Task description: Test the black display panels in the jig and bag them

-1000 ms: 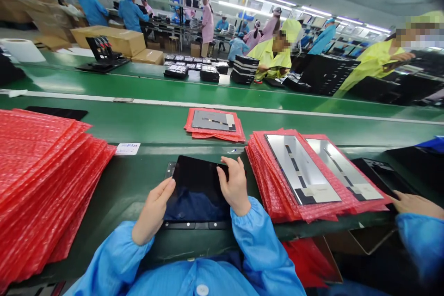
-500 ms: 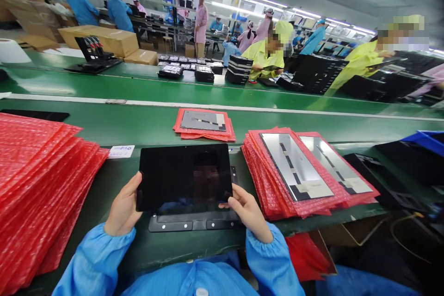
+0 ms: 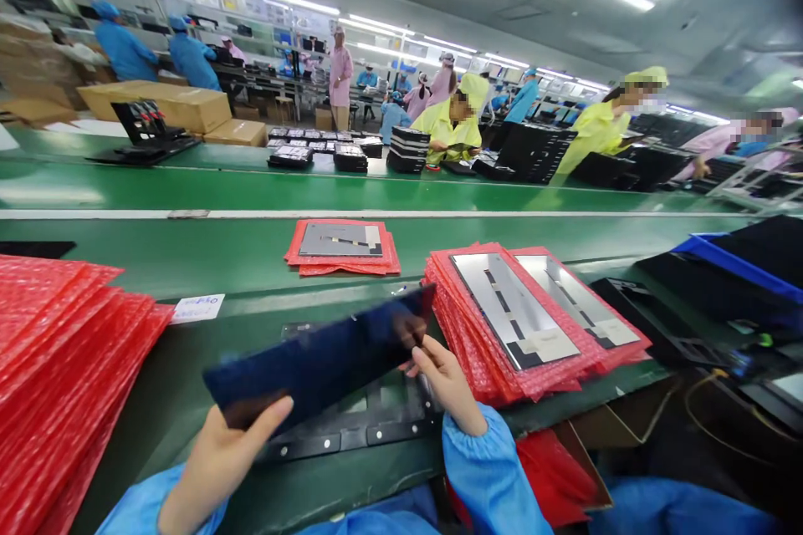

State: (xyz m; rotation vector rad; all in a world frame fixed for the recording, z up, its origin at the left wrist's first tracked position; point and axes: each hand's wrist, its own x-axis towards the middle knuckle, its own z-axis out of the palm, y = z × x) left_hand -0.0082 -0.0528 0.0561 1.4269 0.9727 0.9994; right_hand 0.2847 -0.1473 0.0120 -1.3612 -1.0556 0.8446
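A dark glossy screen panel point(image 3: 326, 347) is tilted between my two hands, slightly blurred. My left hand point(image 3: 222, 447) grips its lower left edge, thumb on the face. At the right end, my right hand point(image 3: 442, 372) pinches the edge between thumb and fingers. Below the panel, a black frame fixture point(image 3: 357, 435) with small round silver dots lies on the green bench point(image 3: 181, 401), partly covered. To the right, silver-backed screen panels point(image 3: 502, 309) rest on a stack of red bubble bags point(image 3: 461, 351).
A tall pile of red bubble bags point(image 3: 63, 376) stands at left beside a white label point(image 3: 198, 308). Farther back lies another panel point(image 3: 342, 240) on red bags. A blue tray point(image 3: 740, 263) with black parts is at right. Co-workers point(image 3: 455, 121) work across the bench.
The panel has gone from facing me nearly upright to a slanted tilt, its left end lower. My left hand has moved down and its thumb now lies over the face. The view has shifted slightly.
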